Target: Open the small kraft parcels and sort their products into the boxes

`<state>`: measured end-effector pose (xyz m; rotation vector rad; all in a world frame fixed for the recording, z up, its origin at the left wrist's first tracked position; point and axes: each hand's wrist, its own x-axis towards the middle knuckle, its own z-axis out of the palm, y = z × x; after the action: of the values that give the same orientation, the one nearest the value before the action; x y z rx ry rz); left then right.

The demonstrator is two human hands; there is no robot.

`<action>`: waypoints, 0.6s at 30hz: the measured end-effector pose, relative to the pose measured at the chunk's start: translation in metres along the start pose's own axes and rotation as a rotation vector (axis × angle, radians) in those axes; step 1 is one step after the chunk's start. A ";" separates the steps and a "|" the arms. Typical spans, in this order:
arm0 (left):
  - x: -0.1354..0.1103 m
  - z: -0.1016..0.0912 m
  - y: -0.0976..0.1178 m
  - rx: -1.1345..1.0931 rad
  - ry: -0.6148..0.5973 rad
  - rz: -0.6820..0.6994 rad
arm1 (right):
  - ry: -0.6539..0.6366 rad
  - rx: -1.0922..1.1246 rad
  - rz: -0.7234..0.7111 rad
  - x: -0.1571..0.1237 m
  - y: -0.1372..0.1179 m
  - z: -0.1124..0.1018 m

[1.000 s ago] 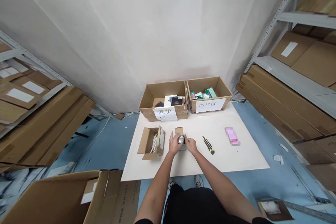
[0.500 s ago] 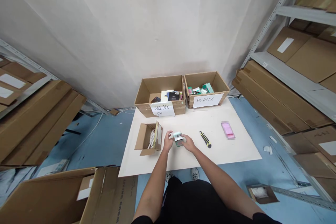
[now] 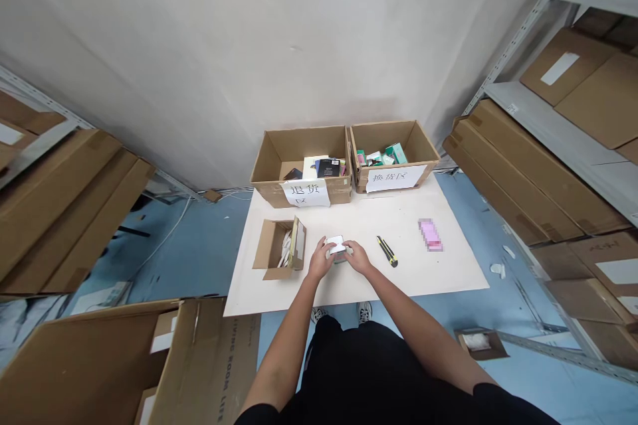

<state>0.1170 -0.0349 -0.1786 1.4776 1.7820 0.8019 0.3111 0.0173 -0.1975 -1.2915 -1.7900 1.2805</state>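
A small white and pale green box (image 3: 336, 245) is between my two hands over the front part of the white table (image 3: 409, 282). My left hand (image 3: 320, 260) grips its left side, fingers curled at the edge. From the right, my right hand (image 3: 357, 257) holds the other side with bent fingers. The white face of the box points up, and its lower part is partly hidden. Left of my hands stands an opened cardboard box (image 3: 273, 254) with whitish packing material inside. A yellow and black utility knife (image 3: 387, 251) lies to the right.
Two labelled cartons stand at the back: the left carton (image 3: 269, 191) holds dark and white boxes, the right carton (image 3: 423, 176) green and white ones. A pixelated pink item (image 3: 430, 235) lies at the right. Shelves of cartons flank the table; a large carton (image 3: 204, 358) stands front left.
The small box has turned so that a white face now shows on top. My left hand has closed in against it. The camera view has shifted slightly.
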 end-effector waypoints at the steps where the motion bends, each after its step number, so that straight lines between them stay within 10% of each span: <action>1: -0.001 0.001 -0.002 0.003 -0.008 0.012 | 0.000 0.023 0.007 -0.001 0.003 0.002; 11: 0.001 0.033 -0.026 -0.441 0.203 -0.183 | 0.113 0.427 0.219 0.008 0.017 0.035; 18: 0.050 0.004 -0.017 -0.431 0.136 -0.120 | 0.243 0.411 0.182 0.042 -0.023 0.041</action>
<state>0.1047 0.0120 -0.2004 1.0462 1.6429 1.1606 0.2522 0.0396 -0.1941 -1.3239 -1.1876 1.4275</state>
